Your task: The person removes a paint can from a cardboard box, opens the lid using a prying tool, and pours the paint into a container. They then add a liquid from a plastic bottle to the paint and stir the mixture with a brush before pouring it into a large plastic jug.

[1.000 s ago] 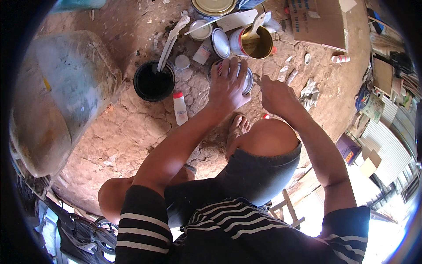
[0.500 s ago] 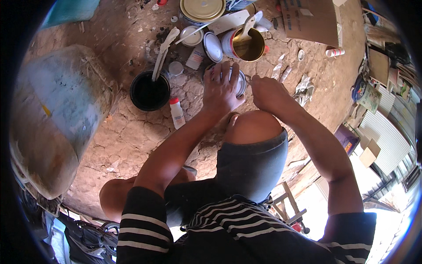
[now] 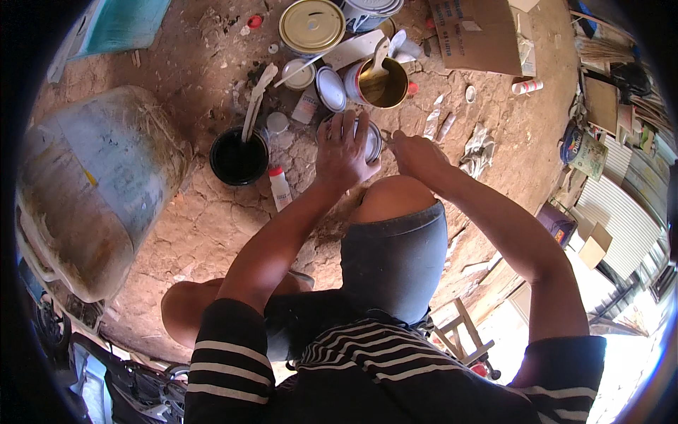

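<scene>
My left hand spreads over a small metal paint can, its fingers across the top and the thumb at the near side. Most of that can is hidden under the hand. Closed at the can's right rim is my right hand; a thin end of something shows at its fingertips, too small to name. Just beyond the can lie a round lid and an open paint can with a paintbrush in it. To the left are a white bottle with a red cap and a black bucket of dark liquid.
A stick leans in the black bucket. Beyond stand a large closed can and a cardboard box. At left lies a big paint-stained plastic container. A crumpled wrapper is on the cracked dirt floor.
The view has shifted slightly, so the scene sits a little differently. Both hands stay at the same can, the right one still against its rim.
</scene>
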Available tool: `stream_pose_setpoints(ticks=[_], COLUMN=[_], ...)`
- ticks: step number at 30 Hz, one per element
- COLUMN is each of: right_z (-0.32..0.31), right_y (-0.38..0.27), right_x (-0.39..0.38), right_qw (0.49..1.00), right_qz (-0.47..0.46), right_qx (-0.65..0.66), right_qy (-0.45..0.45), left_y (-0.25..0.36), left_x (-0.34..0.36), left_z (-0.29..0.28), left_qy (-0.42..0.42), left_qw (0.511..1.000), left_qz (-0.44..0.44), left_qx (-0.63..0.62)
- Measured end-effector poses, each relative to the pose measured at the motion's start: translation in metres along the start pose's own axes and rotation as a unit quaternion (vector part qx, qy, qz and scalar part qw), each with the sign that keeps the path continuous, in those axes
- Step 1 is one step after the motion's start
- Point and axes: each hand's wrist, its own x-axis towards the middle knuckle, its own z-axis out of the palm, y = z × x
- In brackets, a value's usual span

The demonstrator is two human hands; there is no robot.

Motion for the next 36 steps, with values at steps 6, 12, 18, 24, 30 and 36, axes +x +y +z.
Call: stream_pose_setpoints(ticks=[6,12,18,24,30,36], right_z=[0.026,0.023,0.004,-0.007,-0.005,-0.019], right_y=[0.022,0.018,-0.016,-0.031,-0.031,-0.039], right_x=[0.006,-0.018,-0.017,-0.014,-0.011,-0.009], right_qw=[0.993,0.984,0.990,0.987,0.990,0.994], right_qz=[-0.093,0.017,0.089,0.152,0.137,0.099], right_qx=[0.065,0.130,0.099,0.054,0.009,-0.031], right_qy=[-0.009,0.119,0.047,-0.015,-0.019,-0.022], left_y=[-0.002,0.000,-0.002,-0.006,-0.003,-0.001], left_x=[0.003,0.000,0.001,-0.001,-0.002,-0.001], left_z=[0.000,0.000,-0.001,-0.001,0.002,0.004], left_qy=[-0.005,-0.012,-0.016,-0.001,-0.008,-0.029], left_qw=[1.000,0.999,1.000,1.000,1.000,0.999], left_qz=[-0.003,-0.005,-0.007,-0.008,-0.001,-0.013], left_qx=[0.002,0.043,-0.006,0.011,0.020,0.033])
